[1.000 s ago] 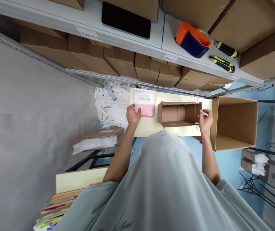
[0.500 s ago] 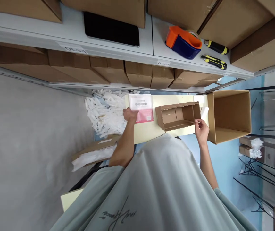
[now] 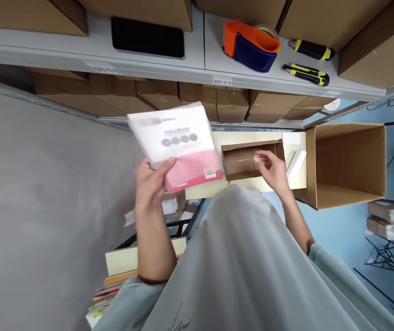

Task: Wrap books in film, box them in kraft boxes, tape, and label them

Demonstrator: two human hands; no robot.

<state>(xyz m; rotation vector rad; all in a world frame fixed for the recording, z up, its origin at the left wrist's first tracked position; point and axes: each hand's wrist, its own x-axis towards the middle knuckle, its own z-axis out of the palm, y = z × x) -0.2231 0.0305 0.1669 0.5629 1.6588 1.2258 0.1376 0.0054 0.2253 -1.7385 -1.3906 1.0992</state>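
Observation:
My left hand (image 3: pixel 152 181) grips a white and pink flat package (image 3: pixel 178 145) by its near edge and holds it up in the air, left of a small open cardboard box (image 3: pixel 243 161). The package is blurred by motion. The small box lies on a pale yellow table (image 3: pixel 245 186). My right hand (image 3: pixel 272 170) hovers over the box's opening with fingers loosely curled and nothing visible in them. A white slip (image 3: pixel 296 164) lies on the table just right of the box.
A large open cardboard box (image 3: pixel 348 161) stands at the table's right end. A shelf (image 3: pixel 197 55) above holds an orange and blue tape dispenser (image 3: pixel 250 43), two yellow-black cutters (image 3: pixel 307 73), a black tablet (image 3: pixel 148 37) and cartons. Colourful books (image 3: pixel 114 287) are stacked at lower left.
My left hand lifted the white and pink package off the table and raised it toward me. My right hand moved from the small box's right end to over its opening.

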